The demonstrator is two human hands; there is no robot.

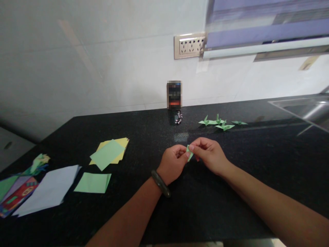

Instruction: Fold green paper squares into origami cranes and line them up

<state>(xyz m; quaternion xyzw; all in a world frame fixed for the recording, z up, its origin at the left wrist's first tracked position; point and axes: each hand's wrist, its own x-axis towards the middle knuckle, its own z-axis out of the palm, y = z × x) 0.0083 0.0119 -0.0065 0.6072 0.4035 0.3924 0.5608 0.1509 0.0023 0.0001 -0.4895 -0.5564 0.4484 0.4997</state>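
Observation:
Over the middle of the black countertop, a small folded piece of light green paper (189, 156) is pinched between both hands. My left hand (174, 161), with a dark bangle (161, 184) at the wrist, is closed on its left side. From the right, my right hand (209, 154) grips its upper edge between thumb and fingers. Most of the folded paper is hidden behind the fingers, so its exact shape cannot be made out. Beyond my right hand stand several green paper cranes (225, 126) in a loose group.
Left of my hands lie green and yellow paper sheets (108, 152), a creased green sheet (93, 183), white paper (52, 188) and a colourful packet (19, 196). A phone-like device (174, 95) leans on the wall, beaded string (178, 117) below it. A metal sink (305, 106) is at right.

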